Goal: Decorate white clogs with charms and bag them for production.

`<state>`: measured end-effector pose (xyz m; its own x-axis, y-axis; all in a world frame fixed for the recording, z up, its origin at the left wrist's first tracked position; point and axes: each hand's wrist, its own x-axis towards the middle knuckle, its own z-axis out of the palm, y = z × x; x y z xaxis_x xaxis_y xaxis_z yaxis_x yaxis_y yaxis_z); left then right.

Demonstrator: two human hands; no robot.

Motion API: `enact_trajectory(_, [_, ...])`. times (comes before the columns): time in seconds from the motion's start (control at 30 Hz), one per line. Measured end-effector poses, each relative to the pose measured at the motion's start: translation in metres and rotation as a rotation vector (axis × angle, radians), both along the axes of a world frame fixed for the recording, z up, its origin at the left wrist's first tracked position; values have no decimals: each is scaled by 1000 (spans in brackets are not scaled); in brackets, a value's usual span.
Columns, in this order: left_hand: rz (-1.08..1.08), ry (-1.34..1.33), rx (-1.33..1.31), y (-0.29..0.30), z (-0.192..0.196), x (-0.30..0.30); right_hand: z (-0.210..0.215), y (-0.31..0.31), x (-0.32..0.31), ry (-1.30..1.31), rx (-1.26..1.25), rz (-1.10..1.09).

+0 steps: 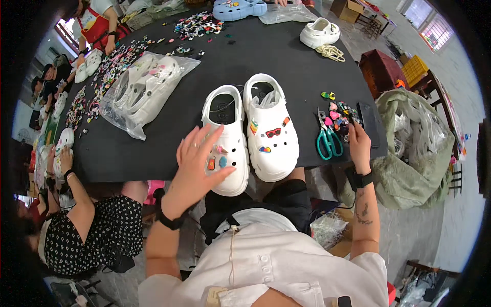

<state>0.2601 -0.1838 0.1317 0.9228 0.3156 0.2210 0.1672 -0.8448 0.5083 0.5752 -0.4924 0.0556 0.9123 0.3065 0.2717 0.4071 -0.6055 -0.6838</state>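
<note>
Two white clogs are shown side by side near the front edge of a black table (153,153), their long axes running away from the person, heel openings at the far end and toes toward the table edge. The left clog (226,138) carries small charms on its upper and is covered in part by the left hand (197,166), which is laid flat on it with fingers spread, nothing being gripped. The right clog (270,130) bears sunglasses-shaped, striped and rainbow charms, and crumpled plastic is seen in its opening. To its right, teal-handled scissors (327,138) are laid beside a small heap of coloured charms (337,116); the right hand (359,146) is placed at this heap with fingers curled, whether a charm is pinched cannot be told. A dark flat phone-like object (369,123) lies just beyond. To the left, bagged white clogs (146,89) are seen; farther back, scattered charms (197,24), a blue clog (239,8) and another white clog (319,32).
</note>
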Motion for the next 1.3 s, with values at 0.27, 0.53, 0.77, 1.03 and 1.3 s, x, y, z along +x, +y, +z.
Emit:
enact_trajectory(0.27, [-179,296,209,-6,32,82,-29,-10,-2,-54,129,-48])
enact_trajectory(0.53, [-232,169,-26,9,6,109,-17,22,-57,-248,237,189])
enact_trajectory(0.77, [-232,111,-100,2,7,104,-10,77,-104,-230,277,439])
enact_trajectory(1.03, [-390,214,-536,24,9,111,-51,93,-81,261,699,419])
enact_trajectory(1.3, [-494,75,-267,19,16,79,-49,90,-70,386,573,524])
